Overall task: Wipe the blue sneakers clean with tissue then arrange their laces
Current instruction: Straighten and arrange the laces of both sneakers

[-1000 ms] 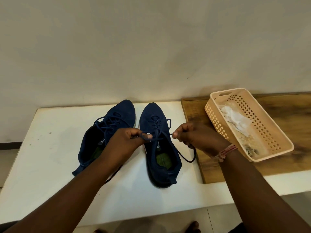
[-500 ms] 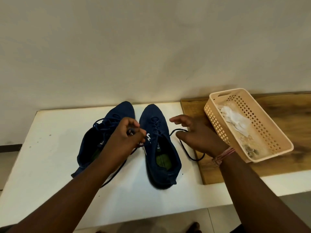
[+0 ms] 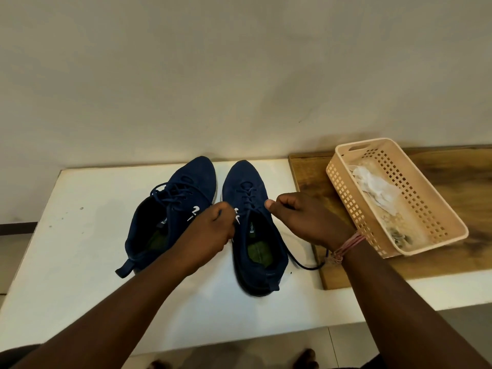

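So, pair of dark blue knit sneakers sits toes-to-wall on the white rectangular surface (image 3: 80,235), left sneaker (image 3: 170,217) tilted a bit, right sneaker (image 3: 255,225) straight, nearly touching near the toes. Both hands are over the right one's thin dark blue laces (image 3: 249,201): left hand (image 3: 210,233) has its grip curled tight on one lace end by the tongue, right hand (image 3: 306,219) has fingers bunched w/ thumb out, looks like it's pinching the other end, tho the contact itself is hard to see. A slack loop of lace (image 3: 300,263) trails off toward the brown wooden board (image 3: 452,249). Handling-wise imo: shoes are light and soft, uppers will squash if you lean on them, so pull gently or the whole shoe slides on that smooth top. Laces are thin, floppy, a bit slippery; best taken near the ends w/ fingertips. Room: plenty of open white on the left and front, wall is close behind the toes, and the beige perforated plastic basket (image 3: 346,182) w/ crumpled white tissue (image 3: 375,187) sits just beside the right wrist, so elbow space that side is tight. Front edge is near-ish too.
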